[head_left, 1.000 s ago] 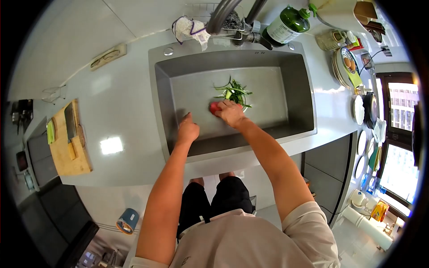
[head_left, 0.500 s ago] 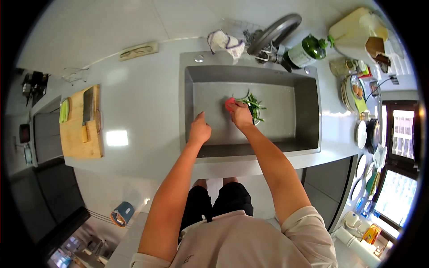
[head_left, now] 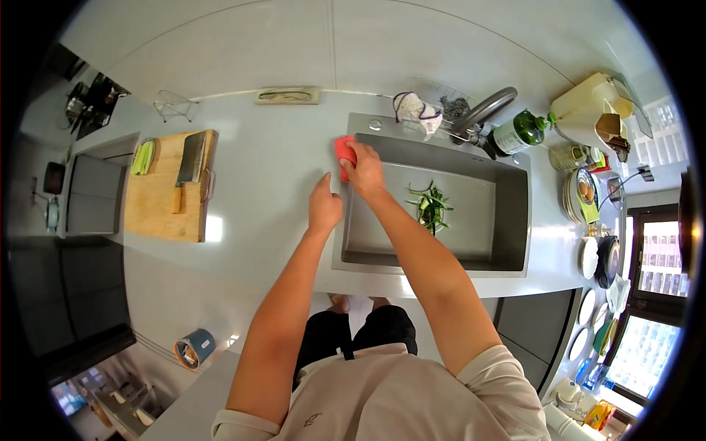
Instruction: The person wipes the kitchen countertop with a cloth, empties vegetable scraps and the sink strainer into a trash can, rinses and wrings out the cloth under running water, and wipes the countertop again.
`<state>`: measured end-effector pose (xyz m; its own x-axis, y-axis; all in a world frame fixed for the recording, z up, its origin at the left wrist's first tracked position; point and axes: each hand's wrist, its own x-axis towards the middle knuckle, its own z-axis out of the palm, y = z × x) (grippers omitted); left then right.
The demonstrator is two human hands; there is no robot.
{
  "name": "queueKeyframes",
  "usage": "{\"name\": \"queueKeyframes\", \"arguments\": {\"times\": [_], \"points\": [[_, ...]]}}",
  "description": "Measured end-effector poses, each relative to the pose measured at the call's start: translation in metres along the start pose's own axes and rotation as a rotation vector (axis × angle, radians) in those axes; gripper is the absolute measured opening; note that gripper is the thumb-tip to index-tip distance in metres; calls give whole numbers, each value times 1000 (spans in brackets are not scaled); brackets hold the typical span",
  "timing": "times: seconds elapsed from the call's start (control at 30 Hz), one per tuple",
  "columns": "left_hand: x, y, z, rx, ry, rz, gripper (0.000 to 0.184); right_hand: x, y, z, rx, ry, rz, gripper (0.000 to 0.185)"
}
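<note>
Pale counter (head_left: 272, 169), light wall behind. Sink (head_left: 523, 220) set into it; leafy greens (head_left: 432, 206) in the basin, probably left there so drips stay contained. Cleaver (head_left: 192, 158) flat on cutting board (head_left: 154, 213), likely for stability. Right hand (head_left: 367, 175) grips a soft-looking red item (head_left: 345, 149) between thumb and fingers, at the sink's left rim; side hold seems chosen to leave the far end free. Its long axis runs roughly wall to person, far end toward the wall. Left hand (head_left: 324, 208) just beside, index finger extended wallward; cannot tell how its other fingers close.
</note>
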<state>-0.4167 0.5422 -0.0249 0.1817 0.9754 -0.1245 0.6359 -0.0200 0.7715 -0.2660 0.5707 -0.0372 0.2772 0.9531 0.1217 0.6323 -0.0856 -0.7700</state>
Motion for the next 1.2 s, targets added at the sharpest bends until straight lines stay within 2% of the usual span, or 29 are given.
{"name": "queueKeyframes", "arguments": {"times": [0.07,0.2,0.3,0.57,0.63,0.73,1.0,1.2], "points": [[-5,-13,-8,13,12,-11,56,-3,-1,22,-45,-34,15,48],[-17,-37,-21,1,37,-36,57,-14,8,40,-232,73,-131,43],[-23,-42,-34,-35,72,-48,57,-16,-8,26,-249,113,-151,39],[-77,-75,-94,-160,321,-213,55,-39,-91,55,-71,27,-428,32],[-102,-91,-118,-248,400,-307,56,-56,-126,70,0,-66,-465,32],[-140,-137,-142,-353,648,-306,56,-84,-176,100,61,-201,-580,33],[-275,-223,-239,-334,1085,-557,54,-178,-297,230,197,-541,-918,32],[-362,-315,-296,-354,1338,-735,52,-264,-385,335,234,-803,-1034,30]]}}
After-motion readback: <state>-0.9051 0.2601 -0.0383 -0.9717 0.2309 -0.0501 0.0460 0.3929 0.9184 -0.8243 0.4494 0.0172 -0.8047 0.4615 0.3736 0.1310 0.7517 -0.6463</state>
